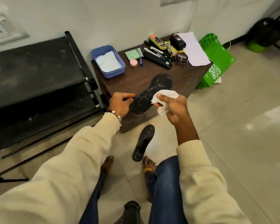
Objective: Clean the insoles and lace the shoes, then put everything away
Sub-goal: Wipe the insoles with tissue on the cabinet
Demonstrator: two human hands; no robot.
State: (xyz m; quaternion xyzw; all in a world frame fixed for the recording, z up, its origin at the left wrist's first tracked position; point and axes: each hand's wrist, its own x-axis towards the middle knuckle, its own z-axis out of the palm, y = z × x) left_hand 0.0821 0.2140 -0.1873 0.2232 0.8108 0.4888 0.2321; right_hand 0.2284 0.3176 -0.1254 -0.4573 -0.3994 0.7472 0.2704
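Black shoe rack [39, 75] beside dark wooden table [136, 81]; green paper bag [217, 65] against table's far side.

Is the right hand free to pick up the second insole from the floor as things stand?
Probably not yet: the right hand grips a white wipe. The floor insole lies uncovered between the feet, so nothing else blocks it.

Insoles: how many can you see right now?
2. One insole is held over the brown table by the left hand, the right hand pressing a white wipe on it. The other insole lies on the floor. None seems hidden.
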